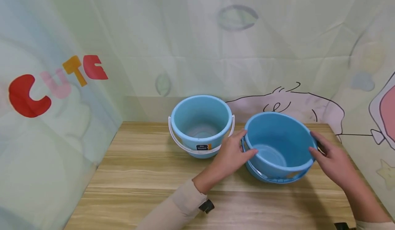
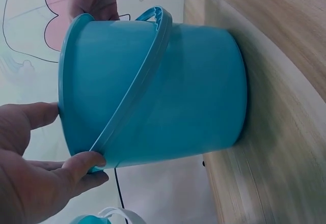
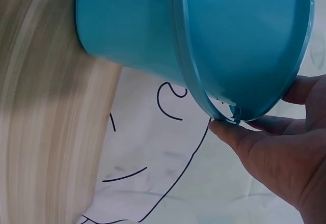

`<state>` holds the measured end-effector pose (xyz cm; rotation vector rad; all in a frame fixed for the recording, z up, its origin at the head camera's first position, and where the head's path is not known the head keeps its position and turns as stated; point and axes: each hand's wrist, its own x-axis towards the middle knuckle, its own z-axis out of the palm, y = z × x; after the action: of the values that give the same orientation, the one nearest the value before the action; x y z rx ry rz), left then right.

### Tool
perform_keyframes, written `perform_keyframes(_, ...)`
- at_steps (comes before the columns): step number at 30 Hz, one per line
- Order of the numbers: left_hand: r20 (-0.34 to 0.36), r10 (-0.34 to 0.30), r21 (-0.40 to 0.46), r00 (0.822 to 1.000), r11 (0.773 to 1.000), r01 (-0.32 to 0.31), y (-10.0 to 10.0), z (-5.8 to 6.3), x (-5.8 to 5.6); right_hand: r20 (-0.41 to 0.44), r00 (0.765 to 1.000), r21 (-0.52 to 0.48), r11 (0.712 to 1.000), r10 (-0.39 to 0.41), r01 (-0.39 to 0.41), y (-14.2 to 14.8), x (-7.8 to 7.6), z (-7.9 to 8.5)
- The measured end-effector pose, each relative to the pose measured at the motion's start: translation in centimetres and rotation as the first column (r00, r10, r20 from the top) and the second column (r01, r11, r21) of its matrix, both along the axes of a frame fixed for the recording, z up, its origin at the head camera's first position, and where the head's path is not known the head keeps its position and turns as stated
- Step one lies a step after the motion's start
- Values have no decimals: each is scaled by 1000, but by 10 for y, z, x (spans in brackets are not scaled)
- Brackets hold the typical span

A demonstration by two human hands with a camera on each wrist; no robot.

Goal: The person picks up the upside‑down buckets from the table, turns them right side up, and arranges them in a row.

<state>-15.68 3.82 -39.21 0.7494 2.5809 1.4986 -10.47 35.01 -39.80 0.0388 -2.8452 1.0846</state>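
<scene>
A blue bucket [image 1: 277, 171] with a blue handle is at the right side of the table, its open mouth facing up and towards me. My left hand [image 1: 229, 156] pinches its left rim, thumb at the handle joint in the left wrist view. On the opposite side my right hand [image 1: 334, 161] grips the rim where the handle [image 3: 196, 81] joins. The blue handle hangs down across the bucket's near side. In the left wrist view the bucket's base [image 2: 237, 91] is right at the tabletop. Inside the bucket, only the bare bottom shows.
A lighter blue bucket [image 1: 200, 120] with a white handle [image 1: 182, 146] and a dark label stands just left of my left hand. Both buckets are on a wood-grain table [image 1: 139, 175]. Printed cloth [image 1: 191, 34] hangs behind and along both sides.
</scene>
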Motion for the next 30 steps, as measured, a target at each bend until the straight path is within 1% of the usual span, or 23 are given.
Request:
perform_keyframes(3,-12,13,-10,1000,1000,-13,1,0,-4,12,1000,3,1000,-8,8,0,-3,1)
perform_keyframes(8,-35,18,0,999,1000,-18,2,0,-12,23,1000,11,1000,-15,15,-1,-9,2)
perform_keyframes(11,-28,14,22,1000,1000,-13,4,-1,-15,20,1000,18,1000,-9,8,0,-12,3)
perform_keyframes(15,-18,27,37,999,999,-26,6,-3,-20,24,1000,16,1000,-4,3,-1,-18,4)
perform_keyframes(23,-8,64,15,998,998,-63,13,-4,-28,61,998,-5,1000,-17,17,-1,-27,6)
perform_keyframes(27,-27,78,23,997,997,-77,16,-3,-32,43,999,30,1000,-11,10,-1,-32,8)
perform_keyframes(30,-27,87,23,996,996,-87,18,-2,-33,27,1000,46,999,1,-3,0,-36,10)
